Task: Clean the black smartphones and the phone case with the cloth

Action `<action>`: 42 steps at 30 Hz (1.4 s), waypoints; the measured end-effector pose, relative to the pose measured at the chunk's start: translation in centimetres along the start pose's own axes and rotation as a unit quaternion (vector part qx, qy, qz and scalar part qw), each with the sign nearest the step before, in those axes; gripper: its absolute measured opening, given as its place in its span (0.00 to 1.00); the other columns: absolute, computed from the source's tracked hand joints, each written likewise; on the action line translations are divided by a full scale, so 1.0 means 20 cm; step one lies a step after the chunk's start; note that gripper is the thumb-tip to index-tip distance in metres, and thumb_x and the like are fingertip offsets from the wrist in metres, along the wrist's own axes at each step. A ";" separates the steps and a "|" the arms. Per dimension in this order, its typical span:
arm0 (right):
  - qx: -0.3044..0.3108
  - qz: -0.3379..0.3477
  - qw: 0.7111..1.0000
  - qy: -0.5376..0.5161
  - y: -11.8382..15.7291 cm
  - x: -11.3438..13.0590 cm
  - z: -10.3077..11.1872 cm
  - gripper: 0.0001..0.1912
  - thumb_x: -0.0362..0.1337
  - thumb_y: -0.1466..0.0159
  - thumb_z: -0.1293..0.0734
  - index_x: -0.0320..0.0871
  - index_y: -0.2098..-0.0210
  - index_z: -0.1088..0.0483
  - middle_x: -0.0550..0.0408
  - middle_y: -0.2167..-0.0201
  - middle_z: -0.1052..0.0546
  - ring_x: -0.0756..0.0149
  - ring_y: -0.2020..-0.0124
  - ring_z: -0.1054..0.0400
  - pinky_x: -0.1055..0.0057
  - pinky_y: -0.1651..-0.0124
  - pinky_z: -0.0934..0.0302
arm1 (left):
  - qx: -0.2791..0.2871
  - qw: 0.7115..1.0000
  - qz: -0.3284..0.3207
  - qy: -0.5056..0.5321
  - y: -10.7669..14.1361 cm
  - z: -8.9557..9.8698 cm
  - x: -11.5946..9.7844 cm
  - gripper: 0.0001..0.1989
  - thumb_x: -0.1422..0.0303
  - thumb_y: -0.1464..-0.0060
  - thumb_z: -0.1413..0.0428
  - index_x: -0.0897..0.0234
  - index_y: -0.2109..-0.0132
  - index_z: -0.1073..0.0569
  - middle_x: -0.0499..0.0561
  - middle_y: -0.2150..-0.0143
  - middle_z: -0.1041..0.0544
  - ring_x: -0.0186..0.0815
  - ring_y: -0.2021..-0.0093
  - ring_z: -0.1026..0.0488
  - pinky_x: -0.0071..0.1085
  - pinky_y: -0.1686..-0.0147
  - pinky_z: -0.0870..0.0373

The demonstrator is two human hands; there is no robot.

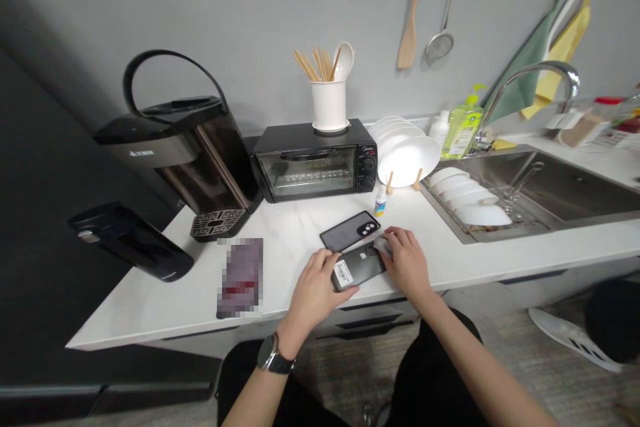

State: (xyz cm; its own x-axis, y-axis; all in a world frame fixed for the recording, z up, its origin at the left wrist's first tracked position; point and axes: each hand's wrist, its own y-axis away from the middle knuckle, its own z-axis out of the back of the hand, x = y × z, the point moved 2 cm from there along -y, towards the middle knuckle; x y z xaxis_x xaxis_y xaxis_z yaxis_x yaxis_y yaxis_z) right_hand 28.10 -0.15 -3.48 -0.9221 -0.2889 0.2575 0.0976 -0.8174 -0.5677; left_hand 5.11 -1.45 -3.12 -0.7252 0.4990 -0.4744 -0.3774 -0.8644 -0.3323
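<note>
I log one dark phone (pixel 362 267) near the table's (pixel 293 230) front edge, left hand (pixel 315 285) clasping its labelled end, right hand (pixel 409 263) pinching a pale wipe (pixel 383 246); phone probably light, stiff, slick, best held by its sides.

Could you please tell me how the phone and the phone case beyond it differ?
The left hand grips the phone, while the phone case lies ungripped on the counter. The phone bears a white label; the phone case shows none. Both are dark, oblong and slant alike.
</note>
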 end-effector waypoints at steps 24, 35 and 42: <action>0.129 0.053 0.990 -0.038 0.24 -0.07 0.10 0.28 0.43 0.24 0.42 0.44 0.27 0.44 0.46 0.30 0.36 0.51 0.28 0.43 0.44 0.29 0.46 | 0.034 0.999 0.018 0.039 0.02 0.02 0.05 0.51 0.60 0.49 0.29 0.49 0.25 0.47 0.55 0.42 0.28 0.50 0.41 0.32 0.48 0.40 0.32; 0.170 0.141 0.959 -0.178 0.21 0.43 0.01 0.31 0.50 0.26 0.39 0.42 0.29 0.39 0.46 0.31 0.33 0.55 0.30 0.40 0.49 0.27 0.48 | 0.041 0.999 0.018 0.025 0.02 0.02 0.05 0.48 0.67 0.43 0.35 0.52 0.24 0.52 0.55 0.46 0.27 0.49 0.45 0.31 0.47 0.44 0.30; 0.112 0.038 0.991 -0.058 0.26 -0.05 0.10 0.31 0.46 0.25 0.40 0.45 0.27 0.44 0.45 0.30 0.35 0.49 0.29 0.42 0.43 0.30 0.45 | 0.020 0.998 0.023 0.047 0.02 0.01 0.05 0.51 0.62 0.47 0.31 0.49 0.25 0.50 0.54 0.44 0.25 0.49 0.43 0.29 0.49 0.40 0.32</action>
State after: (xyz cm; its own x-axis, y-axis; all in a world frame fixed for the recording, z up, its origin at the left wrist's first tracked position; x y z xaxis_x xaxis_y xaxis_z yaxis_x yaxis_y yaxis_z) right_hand 30.35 -5.08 -5.08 -0.8609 -0.3992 0.3154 0.2587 -0.8773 -0.4043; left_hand 4.15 -1.23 -3.55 -0.6859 0.4609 -0.5631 -0.3692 -0.8872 -0.2766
